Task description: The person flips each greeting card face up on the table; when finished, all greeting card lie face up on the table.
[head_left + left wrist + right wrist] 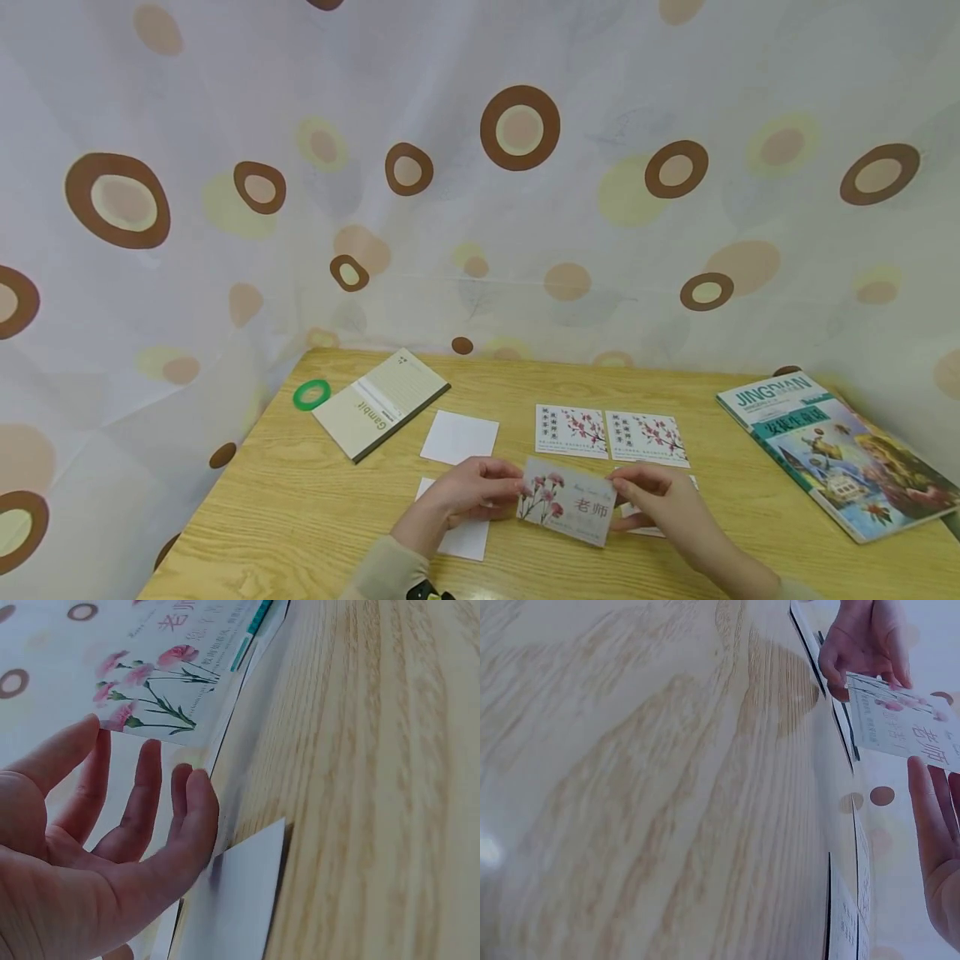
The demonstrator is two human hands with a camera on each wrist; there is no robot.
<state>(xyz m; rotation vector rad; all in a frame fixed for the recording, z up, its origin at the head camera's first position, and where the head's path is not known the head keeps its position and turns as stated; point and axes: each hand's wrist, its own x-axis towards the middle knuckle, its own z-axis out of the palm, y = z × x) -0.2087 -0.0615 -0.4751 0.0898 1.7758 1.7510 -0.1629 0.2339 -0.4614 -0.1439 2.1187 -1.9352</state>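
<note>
Both hands hold a greeting card (564,508) printed with pink carnations and red Chinese characters, raised and tilted above the table. The left hand (468,496) pinches its left edge between thumb and index finger, the other fingers loosely bent in the left wrist view. At the opposite edge the right hand (667,504) grips the card by thumb and fingers. Beneath the left hand lies a blank white card (467,543), partly covered; another white card (461,437) is just beyond it. Behind the right hand, a third blossom card (645,531) is mostly hidden.
Two plum-blossom cards (572,432) lie side by side beyond the held card. A Gambit notebook (382,400) and a green tape ring (296,395) are at the back left. On the right lies a magazine (832,467). A dotted curtain (450,225) hangs behind the table.
</note>
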